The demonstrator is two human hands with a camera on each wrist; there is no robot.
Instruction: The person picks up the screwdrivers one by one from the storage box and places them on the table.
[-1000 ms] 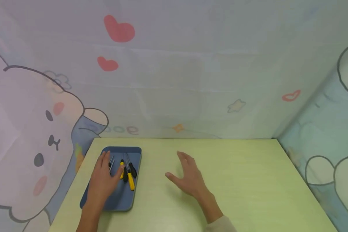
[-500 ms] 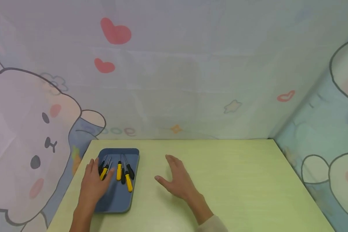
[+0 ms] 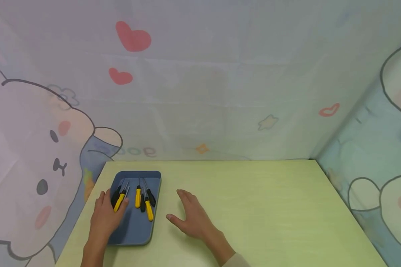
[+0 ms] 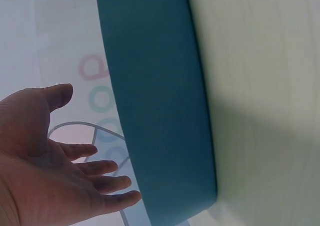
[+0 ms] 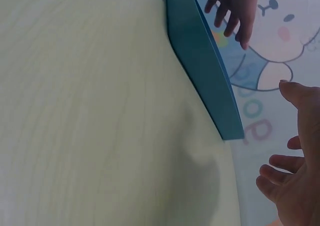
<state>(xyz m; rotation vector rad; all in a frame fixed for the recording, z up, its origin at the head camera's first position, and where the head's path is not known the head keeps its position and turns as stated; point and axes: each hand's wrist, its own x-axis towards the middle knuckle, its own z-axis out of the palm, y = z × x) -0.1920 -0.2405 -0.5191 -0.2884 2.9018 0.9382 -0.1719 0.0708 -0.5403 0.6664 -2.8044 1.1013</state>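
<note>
I see the left grip (image 3: pixel 103 217), thumb and fingers apart and holding nothing, over the left side of the blue tray (image 3: pixel 135 231). Just ahead and to its right lie the screwdrivers (image 3: pixel 149 211), shafts pointing away, perhaps so the handles sit nearer the person; the raised wall (image 4: pixel 160 110) likely stops them rolling off. Handles look like smooth yellow or black plastic. The right grip (image 3: pixel 191 217), also spread, hovers right of the tray above the faintly grained counter (image 3: pixel 270 207).
</note>
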